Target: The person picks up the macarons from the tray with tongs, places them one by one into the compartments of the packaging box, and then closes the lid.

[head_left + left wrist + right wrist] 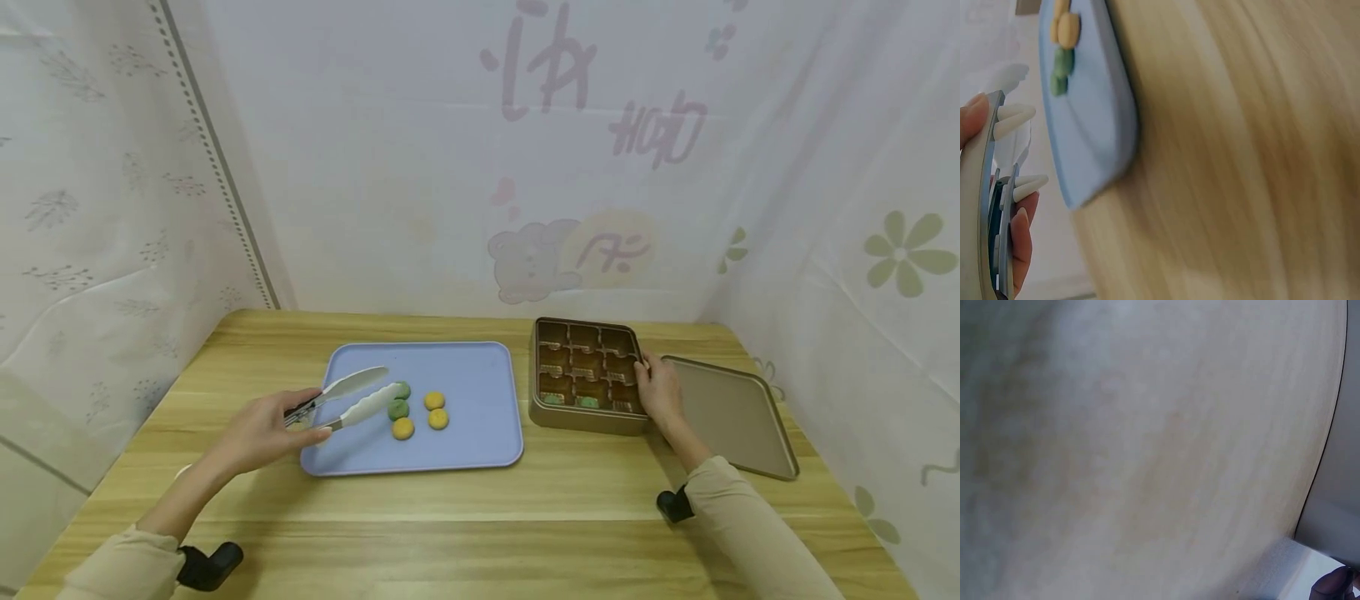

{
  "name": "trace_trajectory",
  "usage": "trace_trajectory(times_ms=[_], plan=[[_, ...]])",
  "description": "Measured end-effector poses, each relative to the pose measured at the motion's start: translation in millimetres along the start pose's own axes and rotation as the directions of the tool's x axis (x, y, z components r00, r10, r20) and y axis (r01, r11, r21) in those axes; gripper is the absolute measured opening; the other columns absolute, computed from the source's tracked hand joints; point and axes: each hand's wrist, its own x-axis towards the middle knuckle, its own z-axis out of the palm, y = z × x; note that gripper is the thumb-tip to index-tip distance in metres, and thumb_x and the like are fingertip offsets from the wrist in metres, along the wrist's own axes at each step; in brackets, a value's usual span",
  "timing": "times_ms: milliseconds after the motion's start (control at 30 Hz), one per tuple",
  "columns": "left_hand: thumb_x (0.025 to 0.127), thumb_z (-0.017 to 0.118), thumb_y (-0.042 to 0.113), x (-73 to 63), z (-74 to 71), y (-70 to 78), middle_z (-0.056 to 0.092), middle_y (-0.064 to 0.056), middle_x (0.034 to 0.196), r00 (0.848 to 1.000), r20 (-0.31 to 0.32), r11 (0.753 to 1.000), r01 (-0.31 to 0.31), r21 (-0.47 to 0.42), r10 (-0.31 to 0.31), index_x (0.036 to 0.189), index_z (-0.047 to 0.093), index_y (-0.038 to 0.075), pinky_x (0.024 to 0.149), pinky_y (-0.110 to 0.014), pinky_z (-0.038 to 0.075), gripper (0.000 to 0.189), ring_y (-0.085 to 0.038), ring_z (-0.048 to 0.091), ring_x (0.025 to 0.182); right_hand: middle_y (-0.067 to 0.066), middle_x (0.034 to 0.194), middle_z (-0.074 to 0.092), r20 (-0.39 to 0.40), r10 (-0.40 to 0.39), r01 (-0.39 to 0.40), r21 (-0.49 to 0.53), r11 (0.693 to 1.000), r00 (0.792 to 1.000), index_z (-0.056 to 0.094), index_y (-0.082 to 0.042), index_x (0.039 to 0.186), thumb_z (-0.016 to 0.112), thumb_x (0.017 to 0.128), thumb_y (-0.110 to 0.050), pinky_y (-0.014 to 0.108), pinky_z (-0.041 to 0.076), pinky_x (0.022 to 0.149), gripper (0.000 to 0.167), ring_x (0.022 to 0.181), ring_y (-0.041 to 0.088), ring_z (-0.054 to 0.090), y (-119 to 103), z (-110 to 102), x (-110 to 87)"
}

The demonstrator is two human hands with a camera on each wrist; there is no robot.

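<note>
My left hand (258, 427) holds a pair of tongs (371, 405) with white tips, their arms spread apart. The tips hover over the left part of a light blue tray (480, 437), near two round green pastries (397, 409). Three yellow pastries (437, 418) lie beside them on the tray. Held at its right wall by my right hand (662, 392) is a bronze tin (588, 419), with its thumb at the rim. A brown divided insert fills the tin; green pieces (588, 402) sit in two front-row compartments. In the left wrist view, fingers (1021, 250) hold the tongs' metal arms.
The tin's bronze lid (731, 412) lies flat to the right, partly behind my right arm. Under everything is a wood-grain table (450, 533). Patterned white cloth (375, 167) hangs behind and along both sides. A small white edge shows by my left wrist.
</note>
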Motion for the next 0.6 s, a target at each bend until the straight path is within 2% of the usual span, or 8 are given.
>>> trace_trajectory(times_ms=[133, 267, 600], plan=[[0.081, 0.073, 0.033, -3.1, -4.6, -11.0, 0.024, 0.009, 0.05, 1.0, 0.005, 1.0, 0.006, 0.011, -0.006, 0.132, 0.049, -0.006, 0.042, -0.023, 0.028, 0.069, -0.003, 0.019, 0.041, 0.03, 0.098, 0.051, 0.007, 0.003, -0.003, -0.006, 1.0, 1.0, 0.044, 0.011, 0.133, 0.043, 0.1, -0.012, 0.047, 0.039, 0.072, 0.041, 0.089, 0.038, 0.046, 0.1, 0.0, -0.2], [0.08, 0.073, 0.034, -2.7, -7.7, -16.9, 0.022, 0.009, 0.05, 1.0, 0.013, 0.999, -0.002, 0.045, 0.001, 0.131, 0.05, -0.007, 0.045, -0.023, 0.028, 0.07, -0.003, 0.018, 0.043, 0.029, 0.099, 0.051, 0.016, 0.007, -0.007, -0.008, 1.0, 1.0, 0.044, 0.01, 0.133, 0.043, 0.1, -0.013, 0.049, 0.039, 0.074, 0.041, 0.091, 0.038, 0.046, -0.1, -0.2, -0.6], [0.08, 0.073, 0.036, -6.6, -8.9, -20.1, 0.019, 0.011, 0.048, 0.997, 0.077, 0.998, 0.011, 0.057, -0.015, 0.132, 0.048, -0.006, 0.041, -0.022, 0.028, 0.072, -0.003, 0.018, 0.041, 0.028, 0.098, 0.05, 0.02, 0.011, -0.01, -0.014, 1.0, 1.0, 0.043, 0.01, 0.134, 0.042, 0.1, -0.013, 0.048, 0.038, 0.073, 0.041, 0.089, 0.037, 0.045, -0.2, -0.7, 1.0]])
